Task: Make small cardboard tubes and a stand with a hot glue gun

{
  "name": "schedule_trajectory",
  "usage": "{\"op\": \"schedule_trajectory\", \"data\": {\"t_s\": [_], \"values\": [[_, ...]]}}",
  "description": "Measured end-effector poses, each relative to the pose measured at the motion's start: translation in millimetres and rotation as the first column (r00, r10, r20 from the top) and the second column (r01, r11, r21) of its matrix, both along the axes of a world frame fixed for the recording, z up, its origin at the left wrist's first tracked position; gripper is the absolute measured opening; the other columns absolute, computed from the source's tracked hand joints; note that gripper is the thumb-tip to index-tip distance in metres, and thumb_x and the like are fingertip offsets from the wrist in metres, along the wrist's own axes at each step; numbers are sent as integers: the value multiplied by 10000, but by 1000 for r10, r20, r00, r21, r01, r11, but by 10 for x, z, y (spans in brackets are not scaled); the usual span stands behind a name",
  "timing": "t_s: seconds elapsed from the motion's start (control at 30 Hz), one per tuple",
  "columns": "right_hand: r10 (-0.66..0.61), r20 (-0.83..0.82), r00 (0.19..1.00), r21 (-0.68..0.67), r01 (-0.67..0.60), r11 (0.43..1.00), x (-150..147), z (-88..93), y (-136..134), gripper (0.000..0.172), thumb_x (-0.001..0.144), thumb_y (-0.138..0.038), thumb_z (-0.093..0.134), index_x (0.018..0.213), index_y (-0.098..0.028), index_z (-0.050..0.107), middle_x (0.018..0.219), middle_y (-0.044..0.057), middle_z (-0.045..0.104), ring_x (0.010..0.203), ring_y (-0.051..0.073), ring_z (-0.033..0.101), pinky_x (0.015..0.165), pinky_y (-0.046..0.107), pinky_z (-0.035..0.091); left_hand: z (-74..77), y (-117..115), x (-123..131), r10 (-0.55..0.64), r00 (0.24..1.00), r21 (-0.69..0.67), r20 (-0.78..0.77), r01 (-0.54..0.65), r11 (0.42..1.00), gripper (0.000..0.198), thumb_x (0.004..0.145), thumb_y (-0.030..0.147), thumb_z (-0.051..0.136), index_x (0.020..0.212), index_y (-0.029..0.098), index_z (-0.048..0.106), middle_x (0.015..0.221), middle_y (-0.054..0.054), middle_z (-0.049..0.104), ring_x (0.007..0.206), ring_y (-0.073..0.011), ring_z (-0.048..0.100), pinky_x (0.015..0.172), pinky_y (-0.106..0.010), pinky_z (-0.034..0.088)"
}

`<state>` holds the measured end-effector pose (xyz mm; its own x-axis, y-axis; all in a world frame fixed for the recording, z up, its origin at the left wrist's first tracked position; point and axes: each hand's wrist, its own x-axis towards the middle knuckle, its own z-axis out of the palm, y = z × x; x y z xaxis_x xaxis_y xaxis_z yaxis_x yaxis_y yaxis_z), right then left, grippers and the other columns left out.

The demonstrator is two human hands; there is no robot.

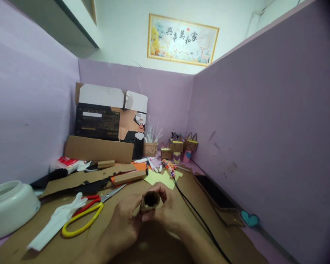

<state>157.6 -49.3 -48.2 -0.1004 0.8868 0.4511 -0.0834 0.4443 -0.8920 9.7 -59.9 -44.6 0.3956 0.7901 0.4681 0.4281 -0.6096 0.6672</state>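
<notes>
While a phone (216,192) lies along the cardboard mat's (228,236) right edge and scissors (106,197) sit nearer its left, the left hand (126,220) and right hand (170,212) are both curled pretty snugly round 1 cardboard tube (148,208), held toward the near edge.
</notes>
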Motion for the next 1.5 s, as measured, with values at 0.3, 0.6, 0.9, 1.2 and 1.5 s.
{"op": "schedule_trajectory", "data": {"t_s": [0.3,0.6,0.9,1.2,1.5], "values": [[-7,47,999,67,4,998,8,-39,27,373,456,-225,821,772,-202,625,776,-6,620,725,175,559,665,283,444,4,13,21,26,999,17,26,-27,1000,276,731,194,572,980,268,666,927,-35,692,879,-248,606,783,-281,435],[44,-273,961,-85,-70,994,147,-14,130,351,674,-439,676,921,-193,633,876,55,664,829,220,603,735,326,460,298,306,-286,234,971,-59,48,-231,971,366,660,276,650,1022,221,668,1067,-78,669,988,-276,588,853,-328,423],[-170,-386,907,-178,107,978,193,-106,351,378,647,-431,713,925,-198,607,882,50,669,791,204,616,723,328,479,225,1139,-267,296,921,-57,-254,-319,946,156,712,252,665,825,144,656,919,-76,662,926,-248,583,804,-387,438],[-119,-308,944,-96,93,991,177,-162,382,353,675,-398,701,951,-195,613,969,64,663,876,209,588,815,349,433,355,1022,-212,230,959,-139,-163,-253,957,305,734,232,592,1029,156,602,1024,-90,640,937,-259,582,805,-360,436],[119,-137,983,-83,-131,988,-54,-286,276,344,649,-186,685,969,-207,561,934,18,643,900,217,575,814,345,440,-200,414,-223,-47,963,-340,266,140,930,497,731,262,568,1208,154,477,1107,-109,607,942,-244,562,764,-332,452]]}}
